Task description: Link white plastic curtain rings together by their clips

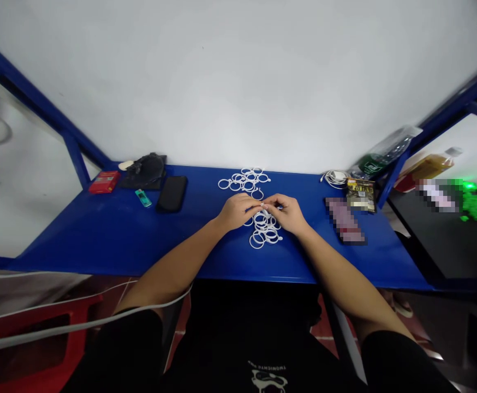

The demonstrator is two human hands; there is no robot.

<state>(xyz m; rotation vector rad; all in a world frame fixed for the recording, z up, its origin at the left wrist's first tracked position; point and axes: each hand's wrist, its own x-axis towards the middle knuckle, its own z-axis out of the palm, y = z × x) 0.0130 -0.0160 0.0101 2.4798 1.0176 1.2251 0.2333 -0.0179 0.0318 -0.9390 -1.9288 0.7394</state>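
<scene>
Pale wall (238, 82) behind, blue tabletop (140, 240) below, blue frame (75, 158) at either end. Left hand (240, 211) and right hand (285, 212) met at the fingertips, both pinching a small white piece (263, 206); fingers hid most of it, so its full shape couldn't be told. Near cluster of white rings (266, 229) lay overlapping just under and below the hands, upper part partly blocked by them. Far cluster of white rings (244, 180) sat beyond the hands, toward the wall; a single white ring (257, 198) lay between that cluster and the fingertips.

Left of the left hand: black phone-like slab (172, 194) nearest, then small teal item (143, 198), crumpled black bag (144, 170), pale oval item (125, 165), red box (104, 182) farthest. Right of the right hand: pixelated item (345, 221) nearest, dark pouch (361, 195) past it, coiled white cable (334, 177) farther back, clear bottle (386, 153) tilted at the corner. White cord (58, 329) crossed over the left forearm, well below the hands; red stool (77, 322) stood under that side.
</scene>
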